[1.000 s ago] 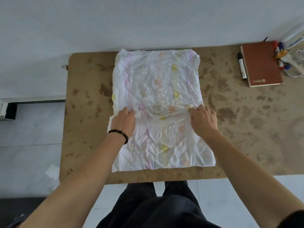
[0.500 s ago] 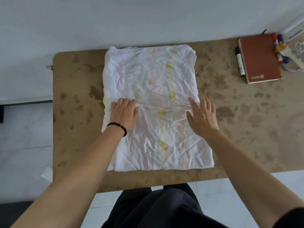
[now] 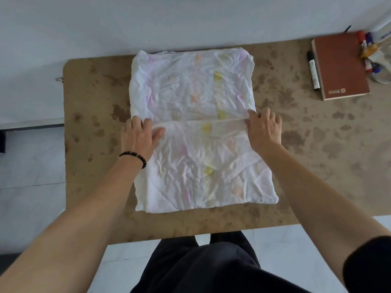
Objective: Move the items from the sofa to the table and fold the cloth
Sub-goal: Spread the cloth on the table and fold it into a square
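A white cloth (image 3: 190, 87) with faint pink and yellow marks lies flat on the brown table (image 3: 91, 166), its near half folded up to a crosswise edge at the middle. My left hand (image 3: 139, 138), with a dark bead bracelet at the wrist, sits at the left end of that folded edge, fingers over the cloth's side and thumb on top. At the right end of the same edge, my right hand (image 3: 264, 130) has its fingers curled, pinching the cloth. Both hands hold the cloth low against the table.
A red-brown notebook (image 3: 340, 66) lies at the table's far right, with a black marker (image 3: 313, 70) beside it and several coloured pens (image 3: 368, 51) behind it. A wall runs along the table's far side. My dark trousers show below the near edge.
My hands went from pinching the cloth's folded edge to pressing flat on it, then slid outward to its two ends and closed on it. The view shifted slightly.
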Demonstrator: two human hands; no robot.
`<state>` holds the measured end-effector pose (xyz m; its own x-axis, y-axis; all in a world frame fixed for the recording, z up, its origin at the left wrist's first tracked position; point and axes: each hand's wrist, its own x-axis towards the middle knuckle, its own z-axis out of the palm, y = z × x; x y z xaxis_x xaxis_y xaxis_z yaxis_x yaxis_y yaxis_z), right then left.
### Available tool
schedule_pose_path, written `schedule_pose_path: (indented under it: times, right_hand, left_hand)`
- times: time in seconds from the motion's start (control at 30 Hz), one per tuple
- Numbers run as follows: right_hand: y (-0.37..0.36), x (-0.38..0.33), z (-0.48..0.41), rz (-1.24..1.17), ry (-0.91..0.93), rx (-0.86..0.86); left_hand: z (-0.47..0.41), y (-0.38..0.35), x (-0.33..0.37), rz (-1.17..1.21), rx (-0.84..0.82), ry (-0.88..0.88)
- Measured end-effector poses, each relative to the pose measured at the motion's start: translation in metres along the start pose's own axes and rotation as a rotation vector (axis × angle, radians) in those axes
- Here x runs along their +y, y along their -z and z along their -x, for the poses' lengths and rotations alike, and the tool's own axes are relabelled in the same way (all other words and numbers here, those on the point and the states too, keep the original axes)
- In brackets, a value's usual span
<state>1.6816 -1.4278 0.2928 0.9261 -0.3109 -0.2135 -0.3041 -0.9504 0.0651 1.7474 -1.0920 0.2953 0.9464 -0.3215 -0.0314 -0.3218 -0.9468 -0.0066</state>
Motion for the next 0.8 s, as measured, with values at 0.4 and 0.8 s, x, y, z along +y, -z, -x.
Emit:
schedule_pose_path:
  times: [0.4,0.8]
  right_hand:
    - [-0.065,-0.017,0.101,-0.2,-0.084,-0.206]
    - [-0.054,-0.02,0.169,-0.295,0.215,-0.058]
  left_hand:
    - [0.143,-0.046,0.019,0.068,-0.32,0.111]
    - [0.202,-0.036,0.028,0.19,-0.211,-0.047]
